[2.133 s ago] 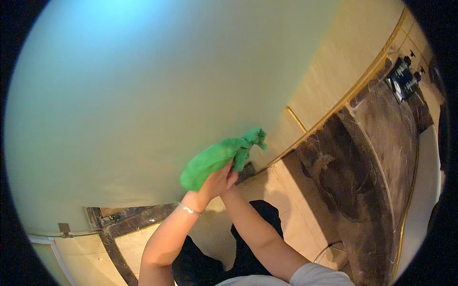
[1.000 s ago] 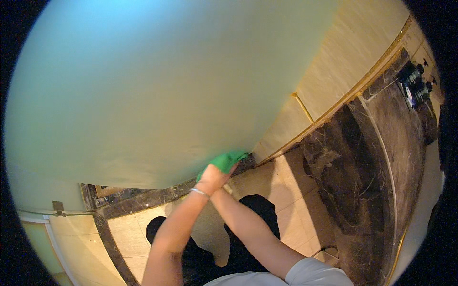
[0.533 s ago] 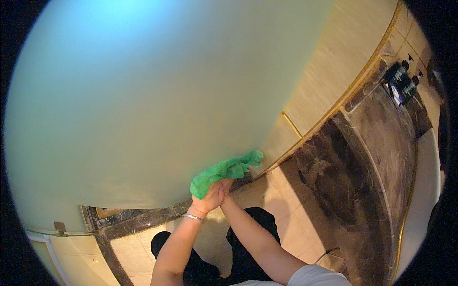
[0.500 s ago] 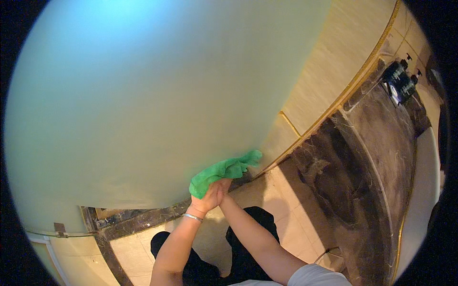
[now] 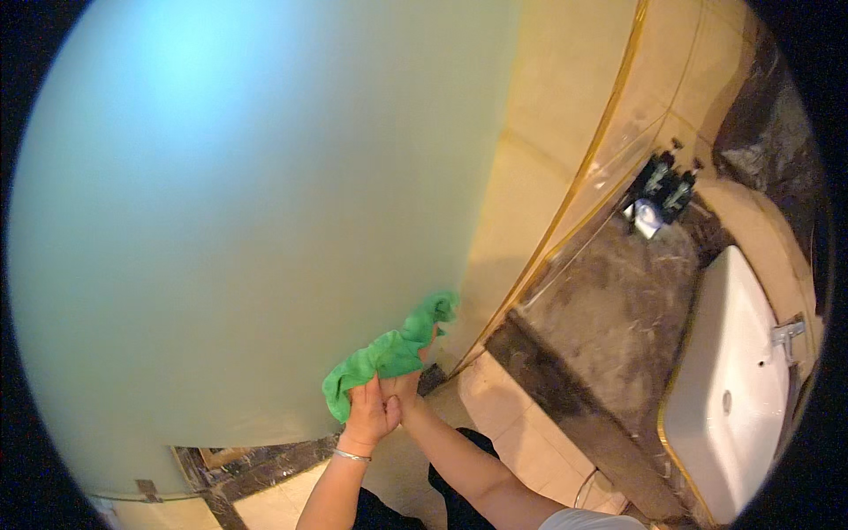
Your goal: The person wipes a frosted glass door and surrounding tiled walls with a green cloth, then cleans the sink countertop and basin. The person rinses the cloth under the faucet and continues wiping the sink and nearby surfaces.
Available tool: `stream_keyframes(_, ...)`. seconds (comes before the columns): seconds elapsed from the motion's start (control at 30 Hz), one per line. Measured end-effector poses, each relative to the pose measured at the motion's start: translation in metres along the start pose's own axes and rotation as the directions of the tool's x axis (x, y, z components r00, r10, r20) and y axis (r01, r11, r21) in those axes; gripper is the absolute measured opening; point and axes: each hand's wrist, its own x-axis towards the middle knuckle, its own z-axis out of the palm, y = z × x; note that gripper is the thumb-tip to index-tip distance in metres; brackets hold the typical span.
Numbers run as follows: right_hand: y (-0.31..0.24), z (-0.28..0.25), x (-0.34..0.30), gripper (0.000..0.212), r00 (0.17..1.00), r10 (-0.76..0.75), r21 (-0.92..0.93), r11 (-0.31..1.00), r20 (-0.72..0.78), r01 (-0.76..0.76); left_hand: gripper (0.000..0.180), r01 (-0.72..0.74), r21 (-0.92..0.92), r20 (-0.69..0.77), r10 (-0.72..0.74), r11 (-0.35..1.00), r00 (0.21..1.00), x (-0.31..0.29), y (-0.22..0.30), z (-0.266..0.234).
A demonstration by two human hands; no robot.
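A tall, pale-green frosted glass panel (image 5: pixel 256 230) rises beyond the fingers: the left hand (image 5: pixel 371 415) has its visible fingers nearly straight against a bright green, rumpled fabric cloth (image 5: pixel 375 358), the right hand (image 5: pixel 404 386), partly covered, backs it alongside, and I cannot tell how firmly either grips. Two-handed support probably keeps the limp, deeply creased cloth up by the glass, its end trailing up-right of the fingers. Well right of them sits a white ceramic basin (image 5: pixel 729 442).
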Motion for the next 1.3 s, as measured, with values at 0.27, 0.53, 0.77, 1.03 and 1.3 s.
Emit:
stream_keyframes(0.27, -0.245, -0.048, 0.074, 0.055, 0.980, -0.197, -0.058, 0.979, -0.008, 0.196, 0.064, 0.072, 0.051, 0.087, -0.076, 0.996, 0.993, 0.149, 0.146, -0.157)
stream_keyframes(0.53, -0.638, -0.172, 0.197, 0.056, 0.805, -0.576, -0.144, 0.817, -0.146, 0.558, 0.073, -0.124, 0.110, 0.104, 0.113, 0.986, 0.988, 0.331, 0.329, -0.375)
stream_keyframes(0.77, -0.891, -0.306, 0.212, 0.050, 0.659, -0.618, -0.130, 0.764, -0.428, 0.632, 0.086, -0.485, -0.069, -0.189, 0.466, 0.872, 0.864, 0.459, 0.544, -0.515)
stream_keyframes(1.03, -0.969, -0.370, 0.271, 0.061, 0.670, -0.625, -0.189, 0.772, -0.400, 0.607, 0.099, -0.377, -0.155, -0.217, 0.341, 0.913, 0.915, 0.545, 0.636, -0.523)
stream_keyframes(1.3, -1.091, -0.395, 0.345, 0.070, 0.515, -0.778, -0.511, 0.627, -0.360, 0.588, 0.102, -0.458, 0.034, -0.446, 0.424, 0.888, 0.788, 0.636, 0.704, -0.611)
